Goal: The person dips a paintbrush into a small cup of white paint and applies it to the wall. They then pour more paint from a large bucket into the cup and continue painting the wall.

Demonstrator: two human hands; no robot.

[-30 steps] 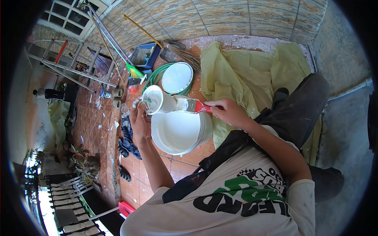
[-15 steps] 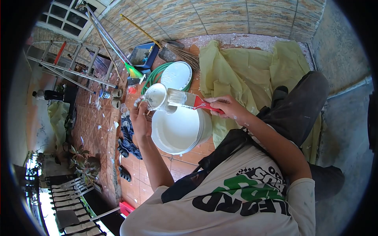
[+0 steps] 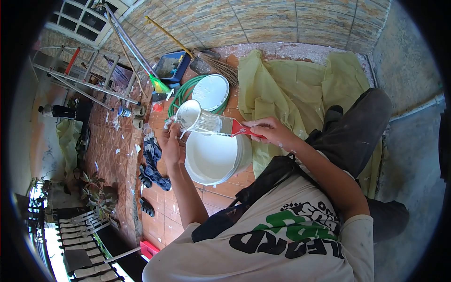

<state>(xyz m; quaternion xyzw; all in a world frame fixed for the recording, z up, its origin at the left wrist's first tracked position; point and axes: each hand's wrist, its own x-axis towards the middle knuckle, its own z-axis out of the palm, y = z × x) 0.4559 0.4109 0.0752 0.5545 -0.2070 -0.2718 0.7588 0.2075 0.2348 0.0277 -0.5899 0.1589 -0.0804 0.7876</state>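
Left hand [image 3: 171,143]: raised from the lower left on a bent forearm, palm turned toward the bucket. Fingers [image 3: 167,126] are wrapped around a small white cup [image 3: 191,116], paint-smeared, held tipped on its side. Cup mouth is faced up and left, toward the camera; its long axis runs roughly left-right, base toward the brush. The cup is held just above the fingertips, over the far-left rim of the paint bucket [image 3: 235,164].

Bucket: sits just below and right of the left fingers, on the tiled floor, filled with white paint, open top up. Between the two hands when read across.

Paintbrush [image 3: 224,126]: long axis near-horizontal, slightly dropping toward the right. Bristles are pointed left and pressed against the cup's side; whether they enter the cup cannot be told. Metal ferrule mid-length, red handle at the right end.

Right hand [image 3: 271,133]: reached in from the right, forearm angled up-left from the torso, wrist slightly bent. Fingers are closed narrow on the red handle, thumb on top. Paint specks are seen on the knuckles.

Beyond the fingers, farther up: a white lid [image 3: 211,92] lying flat on a coiled green hose [image 3: 181,96]. Right of and behind the right hand: a yellow drop cloth [image 3: 300,89] spread over the floor.
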